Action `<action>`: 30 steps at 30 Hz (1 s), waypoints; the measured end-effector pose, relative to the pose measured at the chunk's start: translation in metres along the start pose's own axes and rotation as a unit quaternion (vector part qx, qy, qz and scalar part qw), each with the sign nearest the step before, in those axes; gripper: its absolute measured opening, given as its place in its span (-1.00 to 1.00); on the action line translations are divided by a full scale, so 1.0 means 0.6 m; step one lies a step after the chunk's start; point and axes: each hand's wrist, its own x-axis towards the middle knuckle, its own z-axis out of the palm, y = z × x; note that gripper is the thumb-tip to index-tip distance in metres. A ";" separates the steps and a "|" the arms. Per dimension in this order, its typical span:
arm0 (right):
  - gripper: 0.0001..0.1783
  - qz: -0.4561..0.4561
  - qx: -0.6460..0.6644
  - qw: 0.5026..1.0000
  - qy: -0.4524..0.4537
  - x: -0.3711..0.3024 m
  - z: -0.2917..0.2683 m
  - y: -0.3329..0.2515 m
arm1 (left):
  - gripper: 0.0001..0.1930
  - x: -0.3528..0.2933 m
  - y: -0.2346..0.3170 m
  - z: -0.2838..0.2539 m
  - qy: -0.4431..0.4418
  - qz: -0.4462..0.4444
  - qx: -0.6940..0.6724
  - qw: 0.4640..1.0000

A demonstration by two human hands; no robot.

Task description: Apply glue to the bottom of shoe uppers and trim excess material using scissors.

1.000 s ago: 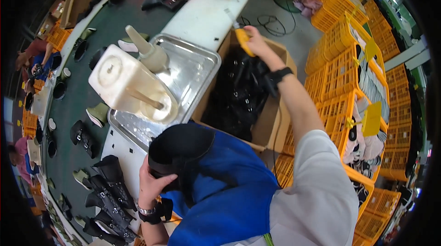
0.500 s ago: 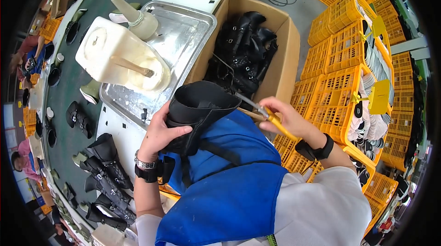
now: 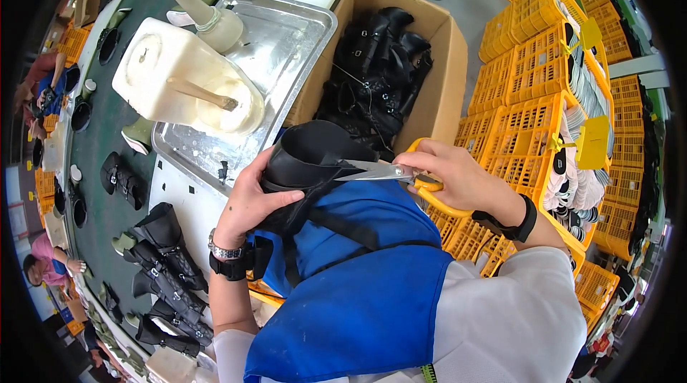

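A black boot upper (image 3: 304,168) rests over my lap, its round opening facing up. My left hand (image 3: 247,198) grips it at the left side, thumb lying across the outside. In my right hand (image 3: 454,175) are yellow-handled scissors (image 3: 376,170), their blades pointing left. The blade tips reach the right part of the boot upper's rim; whether material lies between them I cannot tell. Beyond it stands a cardboard box (image 3: 442,82) holding several black boot uppers (image 3: 383,61) with buckles.
A metal tray (image 3: 290,32) on the white table carries a cut-open white jug (image 3: 172,72) with a brush (image 3: 204,95) and a pale bottle (image 3: 220,29). Buckled black boots (image 3: 168,268) lie on the green conveyor (image 3: 107,140). Yellow crates (image 3: 526,125) are stacked at right. Other people sit far left.
My right hand has turned the scissors from slanting to nearly level, and their blades now lie against the boot upper's rim. The left hand keeps its grip on the boot upper.
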 end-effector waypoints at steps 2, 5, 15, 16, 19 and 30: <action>-0.54 -0.004 0.009 1.000 -0.019 0.002 0.003 -0.004 | -0.28 0.000 0.003 0.003 -0.009 0.001 0.012 1.000; -0.56 0.009 0.048 0.998 -0.032 0.002 0.008 -0.003 | -0.27 -0.001 0.003 0.009 -0.008 0.009 0.012 1.000; -0.64 0.023 0.097 0.994 -0.042 0.006 0.010 -0.004 | -0.26 0.001 -0.007 0.009 0.000 0.012 0.013 1.000; -0.65 0.022 0.106 0.993 -0.040 0.006 0.013 -0.001 | -0.26 0.002 -0.007 0.009 0.000 0.013 0.017 1.000; -0.66 0.015 0.124 0.992 -0.036 0.003 0.022 0.009 | -0.27 0.005 -0.005 0.009 -0.003 0.012 0.035 0.999; -0.58 0.016 0.137 0.990 -0.011 -0.003 0.035 0.010 | -0.28 0.007 -0.001 0.021 -0.019 0.018 0.037 0.999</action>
